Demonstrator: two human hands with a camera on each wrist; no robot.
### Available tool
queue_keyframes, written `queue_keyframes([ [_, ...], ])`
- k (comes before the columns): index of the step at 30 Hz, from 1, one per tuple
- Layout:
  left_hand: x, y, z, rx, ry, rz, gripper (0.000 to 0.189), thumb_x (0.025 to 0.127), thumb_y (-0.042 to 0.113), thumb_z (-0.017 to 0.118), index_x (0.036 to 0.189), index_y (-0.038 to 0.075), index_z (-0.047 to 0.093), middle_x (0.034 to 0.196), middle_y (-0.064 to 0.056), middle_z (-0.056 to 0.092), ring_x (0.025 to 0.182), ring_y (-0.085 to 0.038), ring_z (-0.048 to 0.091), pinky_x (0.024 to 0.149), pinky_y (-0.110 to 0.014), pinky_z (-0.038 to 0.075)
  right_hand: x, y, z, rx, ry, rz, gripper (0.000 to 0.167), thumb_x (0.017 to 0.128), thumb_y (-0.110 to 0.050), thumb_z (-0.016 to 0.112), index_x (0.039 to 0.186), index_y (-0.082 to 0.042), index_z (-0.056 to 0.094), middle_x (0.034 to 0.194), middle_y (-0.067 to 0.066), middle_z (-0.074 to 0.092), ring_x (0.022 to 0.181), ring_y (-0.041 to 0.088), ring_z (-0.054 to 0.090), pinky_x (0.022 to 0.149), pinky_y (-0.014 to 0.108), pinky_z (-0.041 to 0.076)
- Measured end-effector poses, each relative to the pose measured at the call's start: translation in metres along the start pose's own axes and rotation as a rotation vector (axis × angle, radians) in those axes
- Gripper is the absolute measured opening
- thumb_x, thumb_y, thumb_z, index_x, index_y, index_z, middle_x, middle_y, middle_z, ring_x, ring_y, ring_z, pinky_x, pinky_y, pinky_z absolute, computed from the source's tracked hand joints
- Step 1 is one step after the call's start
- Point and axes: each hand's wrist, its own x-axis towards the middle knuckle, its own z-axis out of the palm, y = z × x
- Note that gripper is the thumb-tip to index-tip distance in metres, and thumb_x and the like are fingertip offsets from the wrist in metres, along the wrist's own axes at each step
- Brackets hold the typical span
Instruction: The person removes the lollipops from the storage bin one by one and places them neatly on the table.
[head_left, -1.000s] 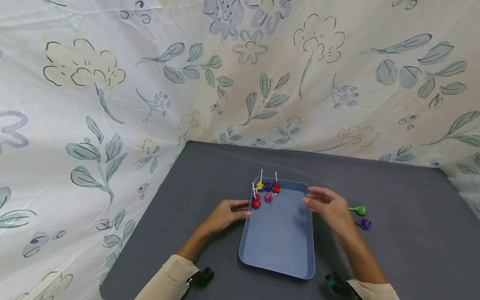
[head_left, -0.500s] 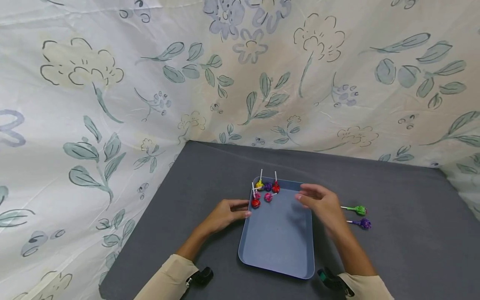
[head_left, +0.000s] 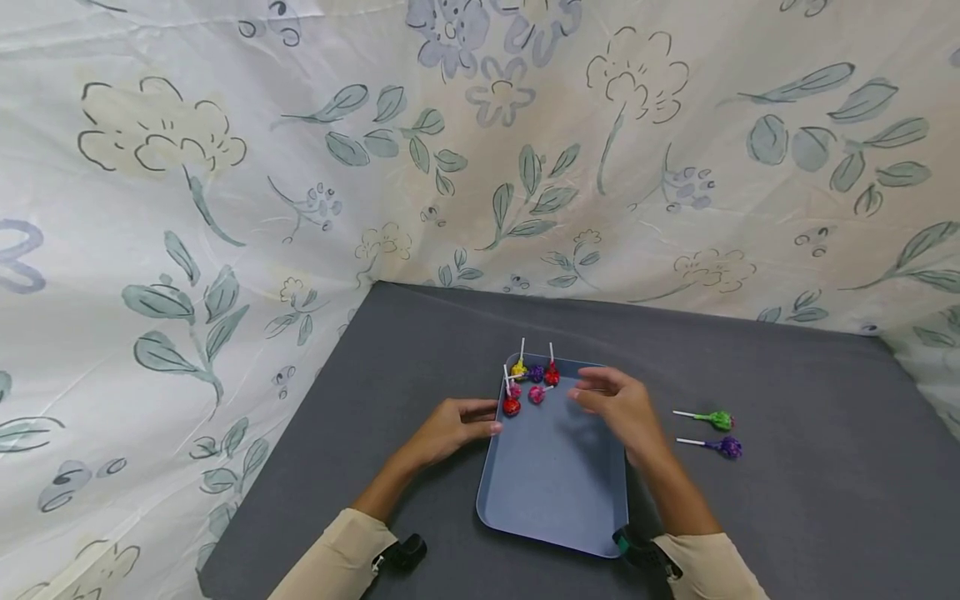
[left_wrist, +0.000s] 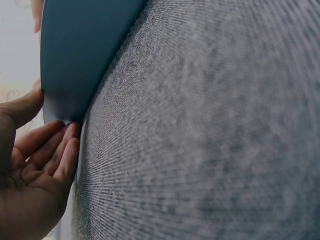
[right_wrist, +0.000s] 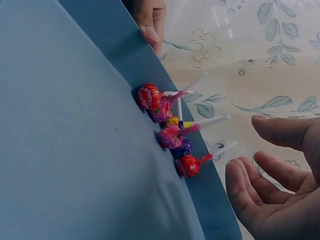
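Several wrapped lollipops lie at the far left of a blue tray [head_left: 558,467]: a yellow one [head_left: 519,369], a purple one [head_left: 536,373], pink ones [head_left: 536,395] and red ones [head_left: 512,407]. Some of their white sticks lean over the rim. My left hand [head_left: 450,433] touches the tray's left edge; its thumb and fairly straight fingers [left_wrist: 65,160] rest at the outer wall in the left wrist view. Above the tray's right part hovers my right hand [head_left: 622,412], fingers loosely bent. Nothing shows between its thumb and fingers [right_wrist: 280,170] in the right wrist view.
A green lollipop [head_left: 722,420] and a purple lollipop [head_left: 729,448] lie on the dark grey table [head_left: 810,467], right of the tray, sticks pointing left. A floral cloth [head_left: 480,167] hangs behind the table and along its left side.
My right hand has moved left, from the tray's right edge to over its inside, uncovering the sticks of the green and purple lollipops. The left hand and tray have stayed in place.
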Motion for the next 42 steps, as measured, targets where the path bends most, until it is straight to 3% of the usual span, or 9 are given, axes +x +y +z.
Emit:
queue_keyframes([
  [10,0.000,0.000,0.000,0.008,0.004,-0.004,0.054,0.098,0.028,0.080,0.143,0.002,0.066,0.142,-0.015,0.068,0.126,-0.027,0.070,0.104,-0.041,0.057,0.007,0.003,0.012,-0.010,-0.021,-0.016,0.048,0.095,-0.016,0.081,0.137,0.003,0.066,0.120,0.018,0.074,0.093,0.015,0.074,0.087,0.035,0.063],
  [17,0.000,0.000,-0.001,0.004,0.007,-0.011,0.054,0.098,0.029,0.080,0.143,0.002,0.066,0.142,-0.016,0.068,0.126,-0.027,0.070,0.105,-0.042,0.057,0.014,0.004,0.019,-0.061,-0.020,-0.020,0.046,0.094,-0.014,0.081,0.135,0.002,0.068,0.120,0.019,0.074,0.094,0.017,0.073,0.083,0.030,0.061],
  [24,0.001,-0.002,-0.001,0.006,0.008,-0.016,0.054,0.098,0.030,0.080,0.143,0.003,0.066,0.141,-0.015,0.069,0.126,-0.026,0.070,0.105,-0.042,0.057,0.019,0.005,0.026,-0.089,-0.036,-0.046,0.043,0.094,-0.010,0.079,0.133,0.003,0.069,0.119,0.021,0.073,0.096,0.022,0.073,0.086,0.039,0.063],
  [36,0.002,-0.002,-0.001,-0.018,0.000,-0.009,0.054,0.098,0.028,0.080,0.143,0.002,0.065,0.143,-0.016,0.067,0.127,-0.028,0.070,0.104,-0.041,0.057,0.027,0.011,0.036,-0.187,-0.046,-0.034,0.039,0.092,-0.013,0.083,0.128,-0.002,0.074,0.121,0.017,0.073,0.108,0.032,0.071,0.075,0.028,0.054],
  [42,0.001,-0.002,0.000,-0.023,0.002,-0.012,0.052,0.098,0.026,0.079,0.143,0.002,0.066,0.142,-0.016,0.068,0.126,-0.027,0.070,0.103,-0.040,0.058,0.029,0.014,0.039,-0.218,-0.053,-0.031,0.037,0.092,-0.014,0.083,0.126,-0.003,0.075,0.120,0.016,0.075,0.109,0.031,0.070,0.080,0.033,0.057],
])
